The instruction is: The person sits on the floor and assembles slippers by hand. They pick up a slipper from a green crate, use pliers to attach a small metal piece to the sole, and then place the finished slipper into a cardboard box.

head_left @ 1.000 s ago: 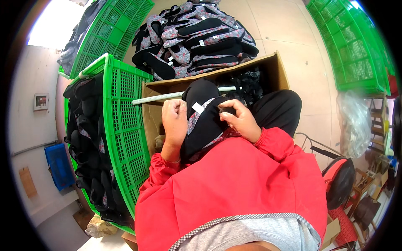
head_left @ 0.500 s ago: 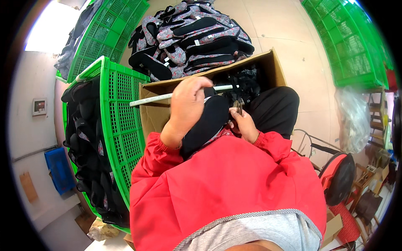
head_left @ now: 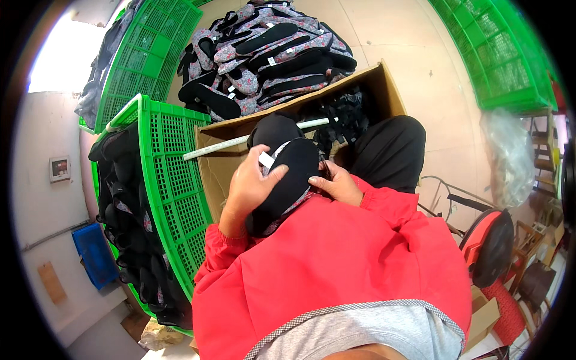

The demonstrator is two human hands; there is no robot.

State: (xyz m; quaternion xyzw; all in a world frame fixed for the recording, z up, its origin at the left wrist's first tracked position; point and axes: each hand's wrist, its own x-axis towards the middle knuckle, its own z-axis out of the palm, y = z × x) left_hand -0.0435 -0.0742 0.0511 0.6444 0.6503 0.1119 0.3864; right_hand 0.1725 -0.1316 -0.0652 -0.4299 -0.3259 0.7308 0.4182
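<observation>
A slipper with a black sole (head_left: pixel 298 168) and a floral-patterned lining edge rests across my lap, sole side up. My left hand (head_left: pixel 249 187) is closed on its left side, thumb lying on the black sole and a small white tag (head_left: pixel 266 159) by the index finger. On the opposite edge, my right hand (head_left: pixel 342 186) pinches the slipper with its thumb on top. The right fingers beneath are mostly hidden, so whether a small tool is still in them does not show.
An open cardboard box (head_left: pixel 393 90) in front holds black straps (head_left: pixel 345 117), with a white rod (head_left: pixel 222 146) across it. Beyond lies a heap of floral slippers (head_left: pixel 270 57). A green crate (head_left: pixel 174 162) of black slippers stands left; other green crates (head_left: pixel 492 54) stand far right.
My left hand has come down from above the slipper and grips its side beside the tag. The small metal tool that showed in my right fingers is out of sight; that thumb now presses the sole.
</observation>
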